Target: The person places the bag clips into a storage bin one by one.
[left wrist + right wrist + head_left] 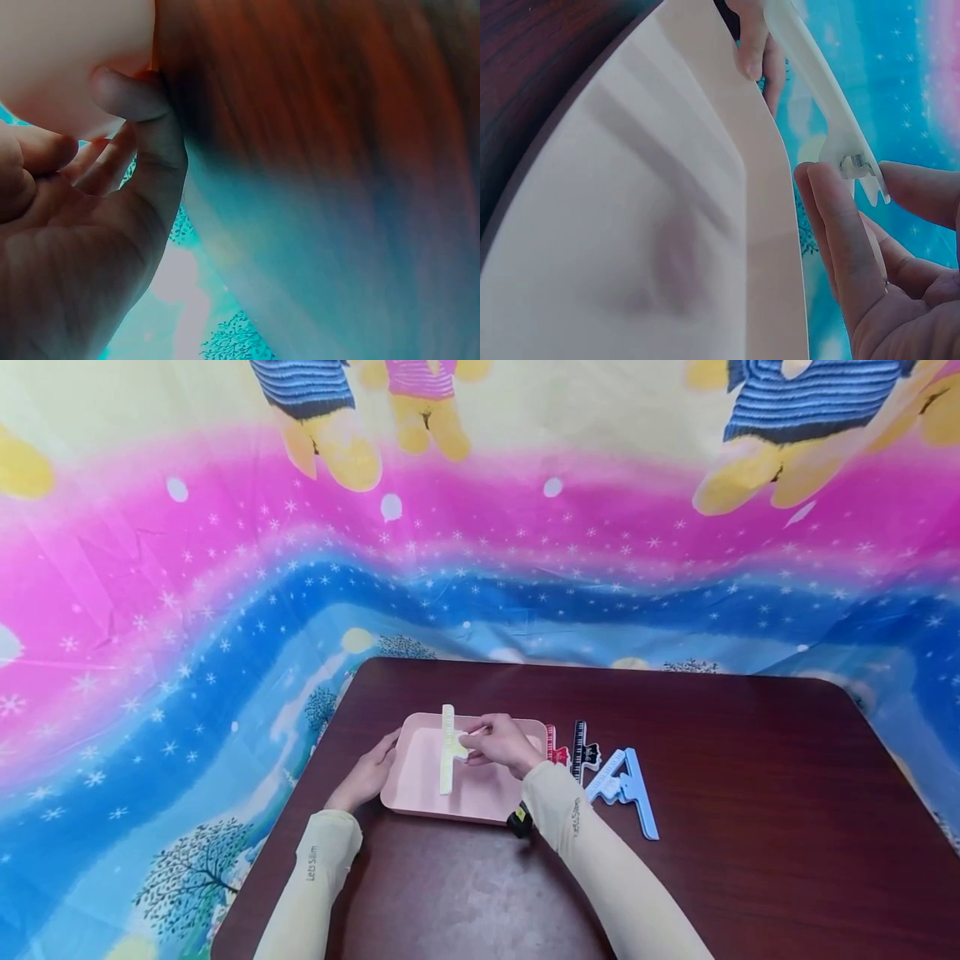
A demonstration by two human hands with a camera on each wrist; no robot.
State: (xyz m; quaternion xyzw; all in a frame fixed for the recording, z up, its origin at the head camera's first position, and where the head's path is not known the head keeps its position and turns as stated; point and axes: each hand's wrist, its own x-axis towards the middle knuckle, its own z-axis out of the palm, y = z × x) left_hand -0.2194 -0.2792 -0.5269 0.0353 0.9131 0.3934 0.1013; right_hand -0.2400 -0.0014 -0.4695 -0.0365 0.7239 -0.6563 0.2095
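Head view: near the middle of the frame, we see the right hand (498, 743) pinching a pale-yellow plastic ruler-edged clip (447, 770) above a shallow pink rectangular tray (418, 781); the left hand (367, 778) grips the tray's left rim. Right of it, on the dark reddish-brown table (765, 793), lie a red ruler-edged clip (559, 755) and a black one (579, 745).

Left hand (366, 774) gripping, right hand (501, 745) raised, its fingertips (816, 180) pinching, both forearms (622, 877) angled inward

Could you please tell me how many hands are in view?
2: the left hand on the left side of the pink tray, the right hand holding the yellow clip above it.
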